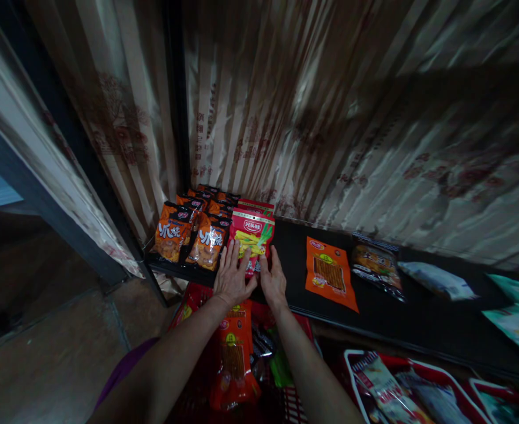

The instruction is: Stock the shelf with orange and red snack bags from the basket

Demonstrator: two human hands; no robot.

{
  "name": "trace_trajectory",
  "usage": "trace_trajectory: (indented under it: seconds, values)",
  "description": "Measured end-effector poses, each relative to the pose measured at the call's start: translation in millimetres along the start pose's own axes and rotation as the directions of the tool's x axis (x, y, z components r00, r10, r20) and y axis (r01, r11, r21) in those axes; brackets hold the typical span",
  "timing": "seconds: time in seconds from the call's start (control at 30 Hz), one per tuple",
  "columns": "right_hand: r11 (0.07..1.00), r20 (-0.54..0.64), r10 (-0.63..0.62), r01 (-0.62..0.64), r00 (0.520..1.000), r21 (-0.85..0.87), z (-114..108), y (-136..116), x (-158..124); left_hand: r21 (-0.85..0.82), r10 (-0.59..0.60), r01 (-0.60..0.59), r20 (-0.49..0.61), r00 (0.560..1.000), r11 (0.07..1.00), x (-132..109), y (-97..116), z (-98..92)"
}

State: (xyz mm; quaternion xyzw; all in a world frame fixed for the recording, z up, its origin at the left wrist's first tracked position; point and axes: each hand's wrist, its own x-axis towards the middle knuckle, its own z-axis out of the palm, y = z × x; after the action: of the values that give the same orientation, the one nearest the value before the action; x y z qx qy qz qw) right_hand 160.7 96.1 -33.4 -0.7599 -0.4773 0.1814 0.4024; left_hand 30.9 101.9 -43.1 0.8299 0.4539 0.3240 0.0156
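A pink snack bag [251,231] with yellow and green print stands on the black shelf [288,247], in front of another pink bag [265,206]. My left hand [233,277] rests against its lower left part, fingers apart. On its lower right side is my right hand [273,280], fingers extended and touching the edge. Neither hand is closed round the bag. Directly to the left stand rows of orange and black snack bags [207,240]. Below my forearms, orange packets [233,365] lie in a red basket [301,406].
Further right on the shelf lie an orange packet [330,272], a dark snack bag [378,266], a white bag [436,280] and green-white bags [518,327]. A second red basket [451,383] holds more packets at the lower right. A dark post [178,88] rises at the shelf's left end.
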Motion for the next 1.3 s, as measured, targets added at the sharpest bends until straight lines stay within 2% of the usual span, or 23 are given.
trace_trajectory:
  seconds: [0.1,0.2,0.4,0.6,0.8,1.0,1.17,1.3]
  values:
    - [0.983,0.007,0.08,-0.08,0.997,0.167,-6.3,0.9,14.5,-0.007,0.006,-0.006,0.002,1.0,1.0,0.9,0.9,-1.3]
    - [0.926,-0.01,0.128,-0.116,0.992,0.358,-6.5,4.3,37.6,-0.003,0.001,-0.001,-0.001,1.0,1.0,1.0,1.3,-0.8]
    - [0.835,-0.019,0.179,-0.142,0.984,0.532,4.4,6.5,83.4,0.004,-0.011,0.011,0.01,1.0,1.0,1.0,0.3,2.0]
    - [0.694,0.013,0.228,-0.171,0.974,0.699,4.3,6.0,98.8,0.003,-0.007,0.007,0.02,1.0,1.0,3.0,-0.2,1.1]
    - [0.58,0.06,0.246,-0.196,0.967,0.791,3.6,3.0,100.0,0.002,-0.002,0.002,0.009,1.0,1.0,2.3,-0.1,2.3]
    - [0.504,0.048,0.289,-0.195,0.956,0.842,8.4,2.1,104.4,0.012,0.013,-0.013,-0.016,1.0,1.0,2.3,-1.2,3.4]
    - [0.494,0.031,0.3,-0.183,0.953,0.85,12.6,3.1,109.0,0.031,-0.017,0.016,0.017,1.0,0.999,2.6,-0.7,3.9]
    - [0.534,-0.015,0.313,-0.163,0.95,0.829,17.0,2.7,113.4,0.04,-0.021,0.019,0.033,0.999,0.999,2.1,-0.9,5.3]
